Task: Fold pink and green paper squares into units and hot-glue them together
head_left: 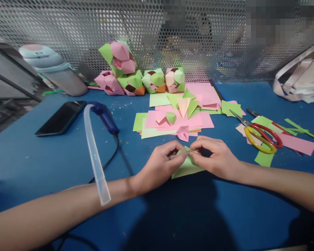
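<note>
A piece of light green paper [188, 168], partly folded, is held between my two hands just above the blue table. My left hand [163, 162] pinches its upper left part between thumb and fingers. On the other side, my right hand [216, 157] pinches the upper right part, with both thumbs close together at the top fold. My fingers hide some of the folds. Just beyond the hands lies a small folded pink paper piece [183, 133]. Behind it are stacked pink and green sheets [151, 120] with several folded pieces on top.
Folded paper balls [131, 82] stand against the perforated metal panel [143, 21]. A blue glue gun [104, 116] with a long glue stick [95, 160] and a phone [61, 118] lie left, near a bottle [57, 71]. Scissors [260, 136] rest on paper scraps right, below a bag [306, 78].
</note>
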Demonstrator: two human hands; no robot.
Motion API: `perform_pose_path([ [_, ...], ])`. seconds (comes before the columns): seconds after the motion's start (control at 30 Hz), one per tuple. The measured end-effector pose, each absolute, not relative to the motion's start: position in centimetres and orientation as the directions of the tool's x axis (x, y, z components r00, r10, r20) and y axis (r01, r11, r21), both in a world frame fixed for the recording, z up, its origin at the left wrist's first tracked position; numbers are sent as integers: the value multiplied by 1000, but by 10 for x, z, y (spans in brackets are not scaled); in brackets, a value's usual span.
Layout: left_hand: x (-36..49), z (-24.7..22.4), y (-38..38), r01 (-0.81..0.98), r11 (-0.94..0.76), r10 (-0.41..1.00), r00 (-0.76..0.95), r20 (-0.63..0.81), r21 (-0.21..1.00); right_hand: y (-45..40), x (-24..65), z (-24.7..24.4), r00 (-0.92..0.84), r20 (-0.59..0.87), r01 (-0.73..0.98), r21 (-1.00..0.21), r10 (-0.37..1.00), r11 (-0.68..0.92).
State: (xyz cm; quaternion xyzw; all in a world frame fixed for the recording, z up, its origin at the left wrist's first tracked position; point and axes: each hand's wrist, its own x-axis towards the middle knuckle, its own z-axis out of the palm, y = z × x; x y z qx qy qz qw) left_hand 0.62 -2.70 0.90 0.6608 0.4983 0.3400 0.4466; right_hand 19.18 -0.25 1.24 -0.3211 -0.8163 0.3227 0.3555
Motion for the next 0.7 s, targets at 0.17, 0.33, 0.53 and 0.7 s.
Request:
perform_pose_path([
  [0.17, 4, 11, -25, 304, -57, 957, 288, -35, 951, -1, 193, 10, -562, 409, 260, -738, 719, 623],
  [0.33, 2, 12, -22, 273, -26, 956, 288, -56, 962, 4, 196, 5, -589, 464, 238, -683, 661, 691],
  [0.53, 1, 10, -21, 259, 9, 957, 279, -84, 966, 10, 201, 9, -676, 495, 195, -594, 545, 781],
  [0.7, -2, 9, -21, 201, 18, 943, 323, -83, 979, 12, 204, 10, -719, 511, 185, -511, 470, 839],
])
